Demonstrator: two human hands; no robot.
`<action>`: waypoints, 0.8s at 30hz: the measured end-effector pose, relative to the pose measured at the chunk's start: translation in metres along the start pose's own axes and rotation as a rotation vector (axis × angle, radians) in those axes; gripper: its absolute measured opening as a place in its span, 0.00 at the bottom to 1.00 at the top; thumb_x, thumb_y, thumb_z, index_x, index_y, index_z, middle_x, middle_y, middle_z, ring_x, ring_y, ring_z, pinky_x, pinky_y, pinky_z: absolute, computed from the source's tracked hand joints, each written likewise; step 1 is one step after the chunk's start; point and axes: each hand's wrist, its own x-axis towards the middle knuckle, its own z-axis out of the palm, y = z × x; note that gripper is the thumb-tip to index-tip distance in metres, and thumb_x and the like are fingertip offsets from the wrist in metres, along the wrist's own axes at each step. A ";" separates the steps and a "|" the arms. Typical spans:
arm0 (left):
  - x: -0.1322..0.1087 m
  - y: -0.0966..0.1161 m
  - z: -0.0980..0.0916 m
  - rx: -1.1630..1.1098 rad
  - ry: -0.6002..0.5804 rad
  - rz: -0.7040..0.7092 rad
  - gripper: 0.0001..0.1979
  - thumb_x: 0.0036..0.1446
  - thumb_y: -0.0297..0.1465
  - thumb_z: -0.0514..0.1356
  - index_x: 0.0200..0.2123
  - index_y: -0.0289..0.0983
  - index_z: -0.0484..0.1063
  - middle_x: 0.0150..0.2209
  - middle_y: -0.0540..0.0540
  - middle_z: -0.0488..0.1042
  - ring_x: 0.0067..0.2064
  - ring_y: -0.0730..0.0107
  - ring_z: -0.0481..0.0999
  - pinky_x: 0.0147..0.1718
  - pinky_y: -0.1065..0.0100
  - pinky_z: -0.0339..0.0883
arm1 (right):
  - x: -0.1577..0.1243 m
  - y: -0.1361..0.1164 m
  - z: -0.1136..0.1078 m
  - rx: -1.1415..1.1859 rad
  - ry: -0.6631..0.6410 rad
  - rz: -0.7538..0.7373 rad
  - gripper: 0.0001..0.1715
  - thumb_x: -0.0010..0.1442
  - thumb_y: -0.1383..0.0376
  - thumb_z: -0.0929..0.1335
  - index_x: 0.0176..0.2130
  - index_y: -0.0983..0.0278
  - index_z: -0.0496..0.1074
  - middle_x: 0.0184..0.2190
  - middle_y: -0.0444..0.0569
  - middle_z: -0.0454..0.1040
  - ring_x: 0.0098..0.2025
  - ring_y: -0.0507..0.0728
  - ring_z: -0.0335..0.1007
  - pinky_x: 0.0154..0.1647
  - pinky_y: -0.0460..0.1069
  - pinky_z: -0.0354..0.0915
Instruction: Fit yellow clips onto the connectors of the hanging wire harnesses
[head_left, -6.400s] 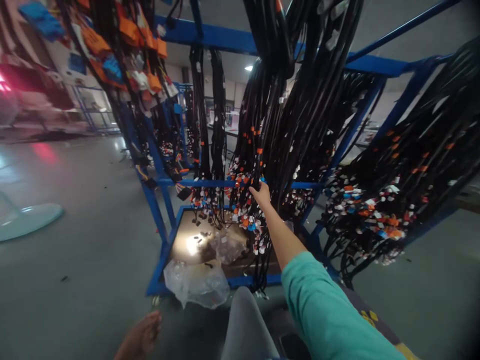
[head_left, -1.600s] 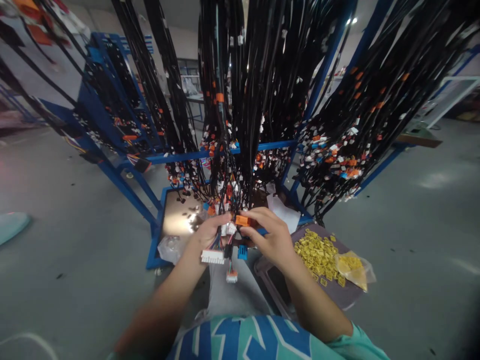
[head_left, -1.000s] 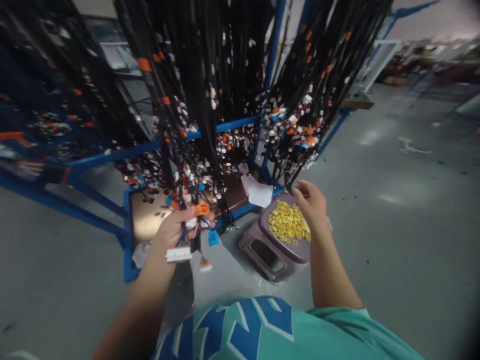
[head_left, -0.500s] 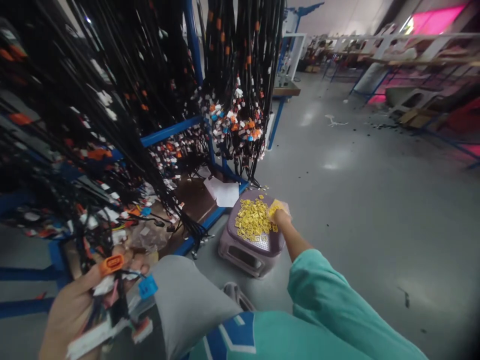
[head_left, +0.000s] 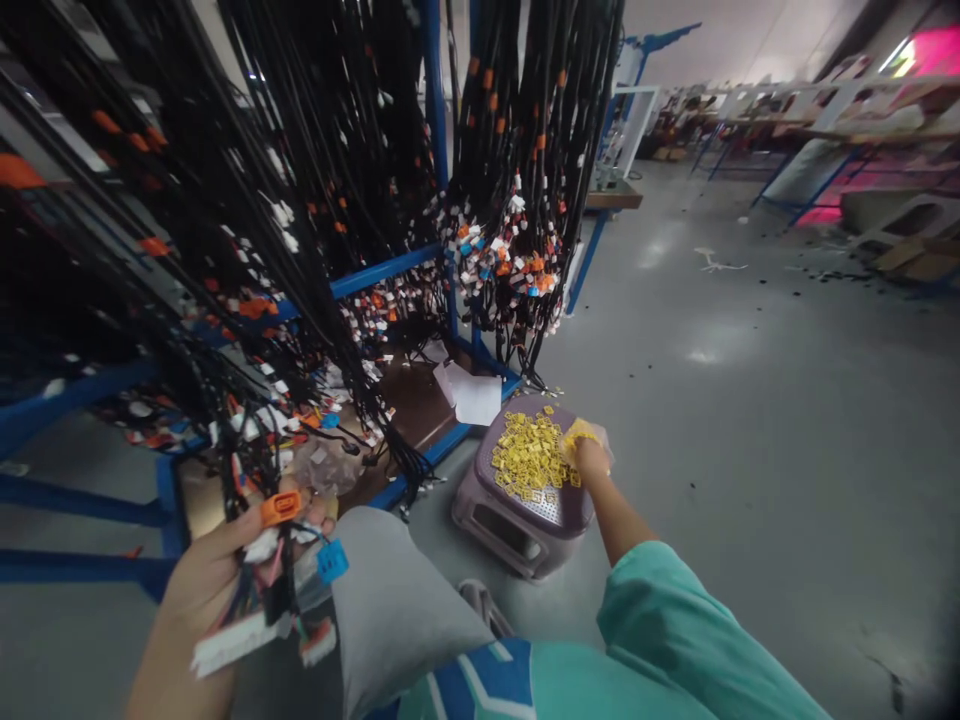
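Observation:
At the lower left, my left hand [head_left: 217, 560] is closed round a bunch of wires. An orange connector [head_left: 280, 508], a blue connector [head_left: 331, 561] and a long white connector [head_left: 234, 645] hang from this bunch. My right hand [head_left: 592, 460] is at the right edge of a purple-grey stool [head_left: 491, 535], its fingers in or behind a clear plastic bag [head_left: 606, 440] with yellow pieces in it. What those fingers pinch is hidden. Loose small yellow clips [head_left: 529, 455] lie heaped on the stool top, left of my right hand.
Black cable harnesses [head_left: 360, 130] with many connectors hang from a blue frame [head_left: 386, 270] at the left and centre. White paper [head_left: 478, 398] lies on the frame's lower shelf. My grey-clad knee [head_left: 397, 590] is beside the stool. Scraps [head_left: 716, 262] lie on the floor at the right.
The whole view has shifted, so the stool, rack and both hands appear further right. My left hand still holds the wires, and my right hand remains at the plastic bag.

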 end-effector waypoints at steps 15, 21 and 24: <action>0.008 -0.012 -0.013 0.000 -0.424 -0.011 0.15 0.39 0.32 0.69 0.31 0.33 0.70 0.25 0.44 0.74 0.27 0.61 0.78 0.19 0.70 0.71 | -0.150 -0.121 -0.060 1.108 -0.211 -0.510 0.28 0.46 0.45 0.69 0.37 0.64 0.77 0.27 0.48 0.76 0.28 0.54 0.72 0.32 0.51 0.69; 0.002 -0.017 -0.015 -0.050 -0.480 0.038 0.19 0.38 0.32 0.70 0.35 0.33 0.71 0.27 0.44 0.76 0.26 0.63 0.78 0.17 0.73 0.68 | -0.252 -0.192 -0.107 1.440 -0.595 -0.821 0.12 0.42 0.59 0.76 0.28 0.62 0.78 0.22 0.44 0.76 0.22 0.50 0.70 0.27 0.48 0.69; -0.001 -0.021 -0.019 -0.042 -0.459 0.066 0.18 0.38 0.30 0.70 0.34 0.30 0.72 0.24 0.44 0.75 0.22 0.67 0.75 0.15 0.75 0.64 | -0.287 -0.207 -0.119 1.380 -0.563 -0.942 0.06 0.47 0.62 0.74 0.29 0.61 0.76 0.23 0.43 0.76 0.23 0.51 0.71 0.28 0.48 0.70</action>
